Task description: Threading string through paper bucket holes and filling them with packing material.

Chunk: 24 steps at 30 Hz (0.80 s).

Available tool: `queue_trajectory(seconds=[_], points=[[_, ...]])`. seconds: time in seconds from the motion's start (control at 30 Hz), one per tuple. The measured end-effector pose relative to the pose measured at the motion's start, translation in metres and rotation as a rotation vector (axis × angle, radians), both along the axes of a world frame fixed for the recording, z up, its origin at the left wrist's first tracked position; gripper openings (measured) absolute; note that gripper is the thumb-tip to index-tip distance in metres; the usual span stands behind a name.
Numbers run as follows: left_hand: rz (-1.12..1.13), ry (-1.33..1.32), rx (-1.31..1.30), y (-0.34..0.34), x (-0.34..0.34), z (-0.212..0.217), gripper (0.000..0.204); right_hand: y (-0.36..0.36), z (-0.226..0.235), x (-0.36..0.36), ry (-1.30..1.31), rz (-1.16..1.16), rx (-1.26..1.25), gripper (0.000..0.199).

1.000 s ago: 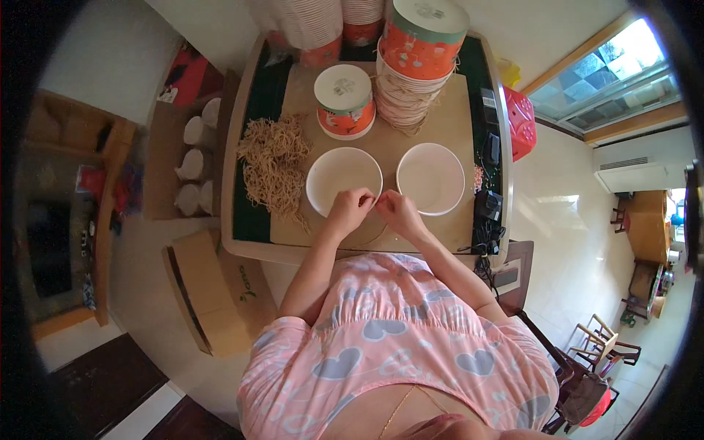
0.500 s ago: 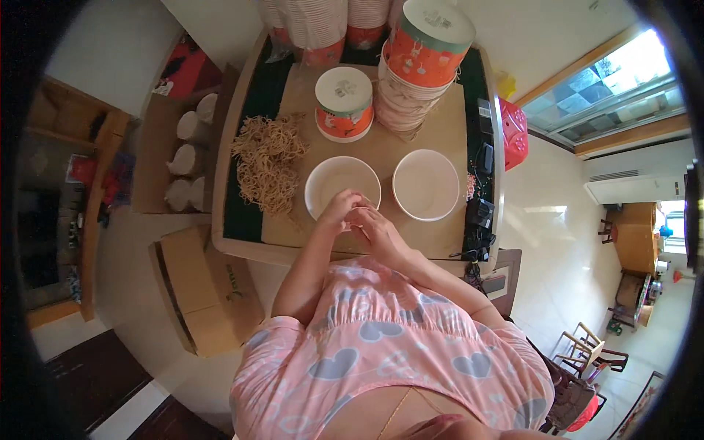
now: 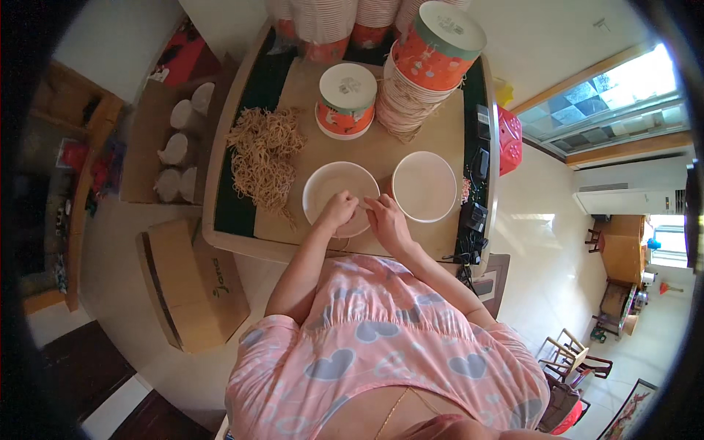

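Observation:
My left hand (image 3: 339, 210) and my right hand (image 3: 386, 220) meet fingertip to fingertip over the near rim of the left white bowl (image 3: 331, 180). Between them they pinch a thin tan strand, apparently a rubber band like those in the loose tan pile (image 3: 264, 155) to the left. A second white bowl (image 3: 424, 185) sits beside it on the right, untouched. Behind the bowls stand a short orange tub with a white lid (image 3: 347, 99) and a taller stack of white discs (image 3: 411, 103) topped by another orange tub (image 3: 438, 38).
The brown-topped table (image 3: 381, 147) has a raised pale rim. Black devices (image 3: 475, 214) lie along its right edge, near a red basket (image 3: 510, 138). Stacked cups (image 3: 323, 22) line the back. A cardboard box (image 3: 194, 282) and a tray of white cups (image 3: 180, 147) sit on the floor at left.
Both hands have drawn together and shifted left, from the gap between the two bowls to the near rim of the left bowl. Bowls and tubs have not moved.

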<state>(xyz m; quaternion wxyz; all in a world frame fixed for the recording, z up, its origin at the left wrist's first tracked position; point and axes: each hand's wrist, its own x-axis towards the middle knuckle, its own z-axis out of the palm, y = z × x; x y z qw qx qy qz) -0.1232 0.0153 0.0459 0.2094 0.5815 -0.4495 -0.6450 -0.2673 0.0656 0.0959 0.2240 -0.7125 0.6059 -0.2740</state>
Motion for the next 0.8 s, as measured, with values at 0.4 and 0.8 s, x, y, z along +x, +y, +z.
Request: queue_trajectory(seconds=[0.4,0.8], points=[[-0.024,0.287,0.173,0.006,0.01,0.026,0.019,0.007,-0.001,-0.011,-0.253,-0.045,0.058,0.007],[-0.091,0.438,0.289,0.006,0.006,0.028,0.023,0.02,0.016,-0.023,-0.382,-0.117,0.073,0.009]])
